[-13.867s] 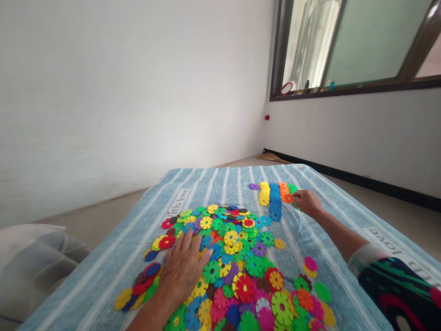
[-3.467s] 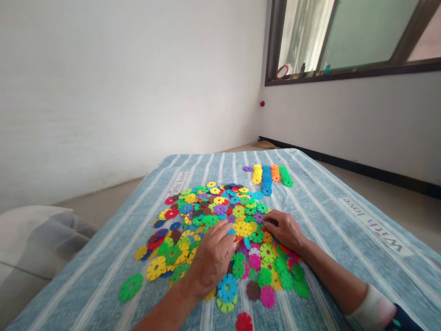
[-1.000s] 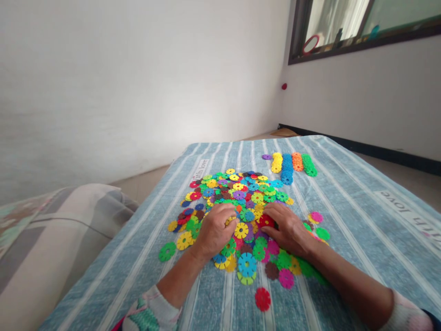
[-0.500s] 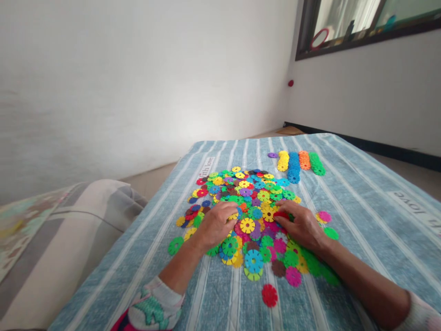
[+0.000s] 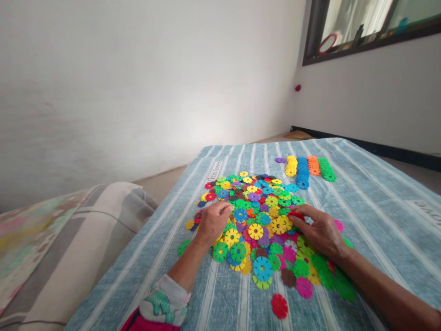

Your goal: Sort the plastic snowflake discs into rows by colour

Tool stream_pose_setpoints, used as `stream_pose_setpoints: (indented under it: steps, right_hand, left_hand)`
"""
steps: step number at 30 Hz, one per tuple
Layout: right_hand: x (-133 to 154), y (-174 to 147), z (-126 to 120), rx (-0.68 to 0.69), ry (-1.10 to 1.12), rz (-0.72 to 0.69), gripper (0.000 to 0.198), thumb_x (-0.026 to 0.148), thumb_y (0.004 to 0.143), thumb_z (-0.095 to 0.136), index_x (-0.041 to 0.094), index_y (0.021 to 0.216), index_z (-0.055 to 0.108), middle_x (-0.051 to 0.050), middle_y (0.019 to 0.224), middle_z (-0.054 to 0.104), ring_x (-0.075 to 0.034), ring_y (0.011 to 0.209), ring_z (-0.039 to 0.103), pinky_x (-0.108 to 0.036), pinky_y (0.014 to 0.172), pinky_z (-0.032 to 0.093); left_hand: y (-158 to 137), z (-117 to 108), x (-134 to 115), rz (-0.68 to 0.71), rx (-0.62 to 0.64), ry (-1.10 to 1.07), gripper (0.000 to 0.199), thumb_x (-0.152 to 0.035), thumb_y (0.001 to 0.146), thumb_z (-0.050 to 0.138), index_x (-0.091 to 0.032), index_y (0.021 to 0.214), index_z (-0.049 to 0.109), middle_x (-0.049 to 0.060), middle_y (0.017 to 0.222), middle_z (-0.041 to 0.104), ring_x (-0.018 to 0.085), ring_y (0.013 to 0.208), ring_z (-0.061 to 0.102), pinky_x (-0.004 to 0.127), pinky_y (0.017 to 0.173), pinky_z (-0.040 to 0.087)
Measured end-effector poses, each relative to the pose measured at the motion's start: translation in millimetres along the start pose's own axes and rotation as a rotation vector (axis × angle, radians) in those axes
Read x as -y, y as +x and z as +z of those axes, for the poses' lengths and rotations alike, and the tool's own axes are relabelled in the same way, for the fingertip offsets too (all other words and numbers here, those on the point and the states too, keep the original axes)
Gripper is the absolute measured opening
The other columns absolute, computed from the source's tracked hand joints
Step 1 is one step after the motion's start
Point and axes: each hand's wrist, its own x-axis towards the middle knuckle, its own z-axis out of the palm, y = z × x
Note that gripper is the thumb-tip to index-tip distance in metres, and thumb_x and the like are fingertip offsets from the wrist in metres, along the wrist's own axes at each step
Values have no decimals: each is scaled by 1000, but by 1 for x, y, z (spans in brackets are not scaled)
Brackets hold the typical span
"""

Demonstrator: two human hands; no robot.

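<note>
A heap of colourful notched plastic discs [image 5: 255, 231] is spread over the cloth-covered table. At the heap's left side my left hand [image 5: 212, 224] is closed, thumb and forefinger pinched together; whatever lies between them is hidden. On the right, my right hand [image 5: 322, 230] pinches a red disc [image 5: 295, 215] just above the heap. Below that hand and its wrist lie green discs [image 5: 324, 271]. Nearer to me, a single red disc [image 5: 279, 306] lies apart from the others.
Beyond the heap, overlapping rows sorted by colour lie side by side: yellow [image 5: 291, 166], blue [image 5: 302, 174], orange [image 5: 313, 165] and green [image 5: 327, 170]. A purple disc [image 5: 280, 160] sits left of them. Bedding [image 5: 113, 220] is at the left, below a white wall [image 5: 144, 82].
The view has shifted slightly. My left hand has drawn left across the heap, and my right hand has moved a little right, still with the red disc.
</note>
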Motion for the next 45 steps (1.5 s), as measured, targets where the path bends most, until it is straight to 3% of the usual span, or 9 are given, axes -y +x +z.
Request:
stream_pose_setpoints:
  steps: [5,11,16,20,26,31,34,41,45]
  right_hand:
    - [1,2,-5,-4,-24,27,21,39,81,56,20,80,64,-5,80,67,-21,77,62,-33,72,48]
    - [-2,2,-6,-11,-31,41,23,39,83,53,20,82,65,-4,82,68,-20,78,62,-32,73,48]
    - [-2,1,-5,12,-23,65,24,40,83,53,19,82,65,-3,82,67,-19,79,61,-31,74,47]
    - [0,1,-6,29,-17,74,25,40,83,52,19,81,65,-3,82,66,-19,78,61,-31,73,46]
    - [3,2,-6,48,-46,74,27,41,84,51,18,80,66,-3,78,66,-18,74,60,-31,70,45]
    - [2,2,-4,66,-40,79,27,40,84,50,18,80,65,-3,75,65,-18,72,59,-30,69,45]
    - [0,2,-2,76,-43,79,26,39,84,50,18,79,65,-2,74,64,-18,71,59,-30,68,44]
    - [-2,1,-2,106,-61,98,27,40,84,50,18,75,63,-2,70,62,-17,67,57,-29,64,43]
    - [-4,0,-1,116,-66,90,27,40,85,49,18,77,63,-2,72,62,-17,68,58,-29,65,44]
  left_hand:
    - [-1,3,9,-13,-53,58,21,-24,84,49,-18,74,66,0,69,66,13,64,59,23,63,46]
    - [-3,13,8,87,-154,153,22,-17,82,49,-15,99,63,11,106,64,24,105,55,41,95,42]
    - [-11,19,-15,287,104,247,33,-28,78,62,-17,109,62,11,119,60,30,118,48,49,98,40]
    - [-18,20,-33,303,262,260,40,-37,76,67,-19,111,61,10,118,62,30,110,54,50,94,41]
    - [-19,20,-41,325,264,148,10,-26,82,60,-17,85,63,4,84,68,20,81,61,35,77,46]
    - [-6,23,-32,268,202,161,10,-20,85,52,-17,84,61,6,89,66,20,88,60,31,80,46]
    - [9,25,-25,191,259,254,9,-21,82,54,-18,86,61,6,90,66,21,90,60,33,82,46]
    - [29,26,14,97,224,270,35,-19,82,50,-12,116,55,14,114,62,26,107,57,40,93,44]
    - [32,20,27,105,195,228,34,-13,80,47,-12,113,58,14,112,63,26,108,57,41,95,44]
